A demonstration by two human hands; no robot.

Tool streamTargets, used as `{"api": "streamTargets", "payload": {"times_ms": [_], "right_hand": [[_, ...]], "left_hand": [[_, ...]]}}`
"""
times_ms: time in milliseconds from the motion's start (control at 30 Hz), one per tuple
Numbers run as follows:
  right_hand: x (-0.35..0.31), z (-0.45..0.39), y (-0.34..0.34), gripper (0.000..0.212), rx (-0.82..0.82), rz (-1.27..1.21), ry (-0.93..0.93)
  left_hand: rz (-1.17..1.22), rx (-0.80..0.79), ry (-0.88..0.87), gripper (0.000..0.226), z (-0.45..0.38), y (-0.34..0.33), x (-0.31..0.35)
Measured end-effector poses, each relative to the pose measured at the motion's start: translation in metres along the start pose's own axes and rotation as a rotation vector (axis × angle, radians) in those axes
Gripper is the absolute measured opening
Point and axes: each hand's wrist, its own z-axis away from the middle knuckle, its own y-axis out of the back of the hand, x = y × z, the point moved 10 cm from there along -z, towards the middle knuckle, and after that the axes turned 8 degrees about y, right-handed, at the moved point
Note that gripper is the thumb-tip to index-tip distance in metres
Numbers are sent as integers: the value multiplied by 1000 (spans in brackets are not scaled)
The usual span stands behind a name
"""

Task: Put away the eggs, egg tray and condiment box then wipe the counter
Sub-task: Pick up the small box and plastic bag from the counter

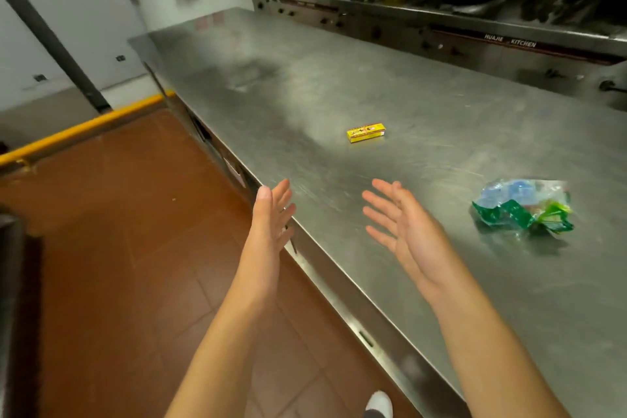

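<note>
Both my hands hover empty with fingers spread and palms turned toward each other: the left hand (pixel 271 214) over the worktop's near edge, the right hand (pixel 403 224) above the steel worktop (pixel 339 78) itself. Each grip is released and holds nothing. The yellow condiment box (pixel 366 132) lies flat on the worktop at about twelve o'clock from my right hand and one o'clock from my left, apart from both. Its long axis runs nearly nine to three, tilted up a little at the three o'clock end, so it lies crosswise to my reach. My right hand is the nearer one, I judge. A crumpled green and clear plastic bag (pixel 524 210) sits at three o'clock of my right hand. I see no eggs or egg tray here.
</note>
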Motion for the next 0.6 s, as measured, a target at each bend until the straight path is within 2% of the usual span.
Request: {"api": "streamTargets", "payload": {"times_ms": [167, 300, 400, 533, 600], "right_hand": [[-24, -87, -29, 39, -75, -25, 27], [-34, -125, -24, 43, -61, -38, 25], [-36, -146, -5, 41, -6, -40, 17], [-36, -178, 28, 41, 116, -36, 19], [-34, -194, 40, 41, 173, -35, 20]], "left_hand": [[4, 73, -75, 78, -69, 11, 43], [-19, 87, -73, 77, -110, 0, 51], [-58, 62, -65, 79, -147, -17, 54], [-74, -19, -30, 66, -208, -46, 50], [-63, -81, -4, 74, -238, -61, 45]]}}
